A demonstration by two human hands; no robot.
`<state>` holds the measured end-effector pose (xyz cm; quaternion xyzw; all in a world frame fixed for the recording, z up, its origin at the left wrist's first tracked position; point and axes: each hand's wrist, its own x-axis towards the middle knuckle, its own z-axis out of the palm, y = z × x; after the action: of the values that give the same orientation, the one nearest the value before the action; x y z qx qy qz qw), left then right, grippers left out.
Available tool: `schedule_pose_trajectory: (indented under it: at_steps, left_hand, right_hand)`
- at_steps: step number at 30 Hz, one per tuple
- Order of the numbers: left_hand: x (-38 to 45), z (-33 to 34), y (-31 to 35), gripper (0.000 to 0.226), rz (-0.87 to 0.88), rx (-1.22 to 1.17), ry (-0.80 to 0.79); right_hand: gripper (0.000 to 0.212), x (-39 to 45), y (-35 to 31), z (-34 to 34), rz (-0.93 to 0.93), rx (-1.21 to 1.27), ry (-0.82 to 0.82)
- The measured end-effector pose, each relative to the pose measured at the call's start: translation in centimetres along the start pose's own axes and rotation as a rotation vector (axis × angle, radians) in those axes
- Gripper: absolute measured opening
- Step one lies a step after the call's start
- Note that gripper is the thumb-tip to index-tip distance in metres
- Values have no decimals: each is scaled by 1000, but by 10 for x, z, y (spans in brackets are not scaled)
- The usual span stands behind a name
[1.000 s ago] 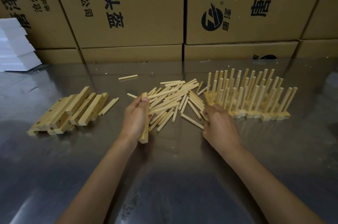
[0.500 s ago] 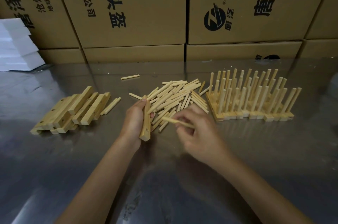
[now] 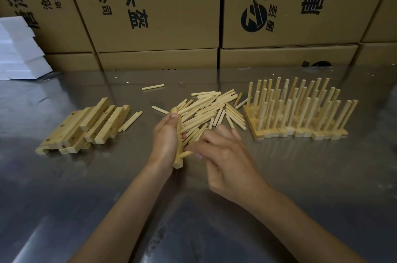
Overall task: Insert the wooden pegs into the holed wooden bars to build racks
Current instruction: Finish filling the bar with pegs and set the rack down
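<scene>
Hands [image 3: 225, 155] press peg [image 3: 186, 154] into bar [image 3: 178, 140] (left hand [image 3: 165, 140] grips it)

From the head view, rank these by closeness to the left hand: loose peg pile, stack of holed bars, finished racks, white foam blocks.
From the left hand:
1. Loose peg pile, just right of it, behind.
2. Stack of holed bars, to the left.
3. Finished racks, to the right.
4. White foam blocks, far back left.

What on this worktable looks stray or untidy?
One peg lies alone behind the loose peg pile, apart from it. The unfilled bars are stacked unevenly, some tilted. Nothing looks damaged.
</scene>
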<state>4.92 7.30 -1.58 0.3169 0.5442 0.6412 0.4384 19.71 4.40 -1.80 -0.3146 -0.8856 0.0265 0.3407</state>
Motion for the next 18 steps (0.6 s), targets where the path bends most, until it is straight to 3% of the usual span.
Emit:
schedule_pose_trajectory:
  at_steps: [10, 15, 18]
  left_hand:
    - [-3, 2, -5, 32, 70, 142, 74]
    - [1, -2, -5, 29, 80, 132, 45]
    - [6, -6, -2, 30, 1, 37, 59]
  right_hand:
    - [32, -2, 0, 1, 21, 13, -77]
    - [22, -3, 5, 7, 74, 90, -17]
    - [14, -3, 11, 8, 76, -5, -141]
